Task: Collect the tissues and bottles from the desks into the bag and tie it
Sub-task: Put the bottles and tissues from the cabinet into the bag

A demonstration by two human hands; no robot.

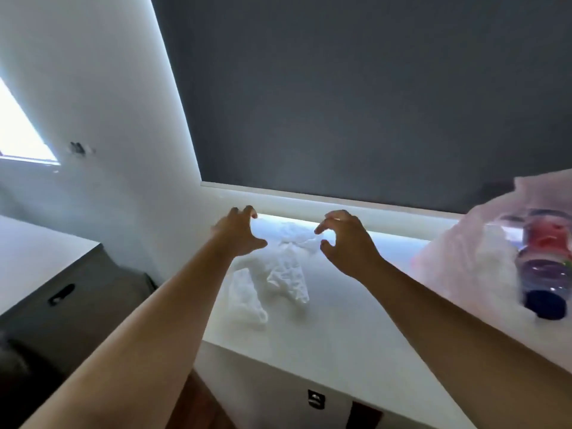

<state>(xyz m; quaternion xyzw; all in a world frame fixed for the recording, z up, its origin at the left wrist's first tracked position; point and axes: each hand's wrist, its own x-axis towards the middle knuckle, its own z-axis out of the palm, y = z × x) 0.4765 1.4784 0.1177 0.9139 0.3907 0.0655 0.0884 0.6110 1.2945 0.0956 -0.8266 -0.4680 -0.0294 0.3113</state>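
Both bare arms reach forward over a white desk [340, 332], with the hands hanging in the air above its far edge. The left hand [240, 235] has its fingers [247, 210] half curled and spread like a claw, the thumb held apart below them, and it grasps nothing. The right hand [348, 243] mirrors it, fingers and thumb curved with a gap between them. Its forefinger tip is just beside the twisted top of a crumpled white tissue [288, 267], though whether it touches cannot be told, and nothing is clasped in that hand either. That tissue lies on the desk between the two hands and a little nearer the person. A second, paler tissue [247, 297] lies just beside it to the left, partly behind the left forearm. At the right end of the desk sits a translucent plastic bag [448, 258]. Inside it a clear bottle [544, 261] with a red label lies on its side, its dark blue cap turned toward the person. A dark roller blind [340, 88] fills the wall behind the desk, with bright light along its bottom edge. To the left, well apart, stands a grey drawer front [93, 305] with a dark handle.
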